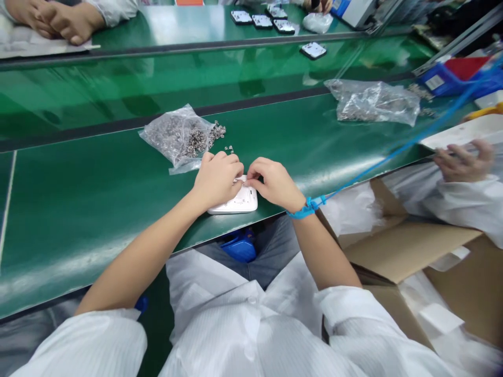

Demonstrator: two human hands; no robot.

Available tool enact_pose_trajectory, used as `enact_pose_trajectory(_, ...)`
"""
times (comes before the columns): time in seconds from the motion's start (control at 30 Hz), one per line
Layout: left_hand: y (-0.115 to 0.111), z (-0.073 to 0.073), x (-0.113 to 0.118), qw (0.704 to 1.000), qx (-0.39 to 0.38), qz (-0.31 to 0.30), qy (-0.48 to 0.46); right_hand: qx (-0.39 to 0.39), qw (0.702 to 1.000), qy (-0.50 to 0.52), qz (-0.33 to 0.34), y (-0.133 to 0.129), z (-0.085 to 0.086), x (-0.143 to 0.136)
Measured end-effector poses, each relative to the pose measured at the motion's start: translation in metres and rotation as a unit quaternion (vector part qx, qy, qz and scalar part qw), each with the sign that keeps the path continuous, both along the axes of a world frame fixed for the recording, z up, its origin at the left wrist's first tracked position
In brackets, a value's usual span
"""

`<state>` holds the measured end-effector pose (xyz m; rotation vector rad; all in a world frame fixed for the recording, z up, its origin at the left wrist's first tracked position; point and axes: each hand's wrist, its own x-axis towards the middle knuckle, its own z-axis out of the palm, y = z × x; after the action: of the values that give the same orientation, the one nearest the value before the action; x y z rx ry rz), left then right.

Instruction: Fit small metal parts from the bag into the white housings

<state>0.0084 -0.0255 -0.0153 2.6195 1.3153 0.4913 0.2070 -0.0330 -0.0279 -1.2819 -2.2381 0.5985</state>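
Observation:
A white plastic housing [245, 203] with rounded corners lies at the front edge of the green bench. My left hand [218, 180] rests over its left and upper part, with fingers curled and thumb drawn in. From the other side my right hand [273, 182] reaches to the upper right of the housing, thumb and forefinger pinched together. The fingertips of both hands nearly meet there, and whatever they hold is too small or hidden to name. Just beyond my left hand is a clear plastic bag [173, 133] of small metal parts [217, 131], some spilled out.
A blue wrist strap [306, 208] with its cord runs from my right wrist to the upper right. Another plastic bag [375, 102] lies at right. A co-worker's hand [463, 159] is beside an open cardboard box [412, 246]. Across the belt lie several dark-edged units [262, 21].

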Motion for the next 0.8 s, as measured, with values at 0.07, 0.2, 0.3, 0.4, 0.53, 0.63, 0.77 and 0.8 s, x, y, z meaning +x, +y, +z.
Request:
enact_pose_trajectory(0.07,-0.001,0.001,0.002,1.000,0.002,0.004,0.010,0.034,0.997,0.051,-0.044,-0.015,-0.009,-0.004)
enact_pose_trajectory(0.2,0.000,0.002,0.004,0.999,-0.018,0.004,0.026,0.086,0.974,0.163,-0.133,-0.043,-0.028,-0.016)
enact_pose_trajectory(0.3,0.002,0.002,0.004,0.999,-0.036,0.002,0.024,0.100,0.966,0.182,-0.154,-0.051,-0.037,-0.021)
enact_pose_trajectory(0.4,0.004,0.003,0.004,0.999,-0.045,0.002,0.026,0.121,0.971,0.161,-0.131,-0.050,-0.039,-0.018)
enact_pose_trajectory(0.53,0.005,0.003,0.006,0.998,-0.055,0.004,0.024,0.143,0.983,0.089,-0.078,-0.048,-0.034,-0.011)
enact_pose_trajectory(0.63,0.006,0.002,0.008,0.999,-0.045,0.007,0.013,0.152,0.986,0.033,-0.058,-0.049,-0.030,-0.012)
enact_pose_trajectory(0.77,0.007,0.002,0.008,0.999,-0.038,0.000,0.016,0.160,0.983,0.048,-0.071,-0.048,-0.033,-0.014)
enact_pose_trajectory(0.8,0.007,0.002,0.007,0.999,-0.037,0.000,0.018,0.151,0.983,0.073,-0.075,-0.047,-0.034,-0.013)
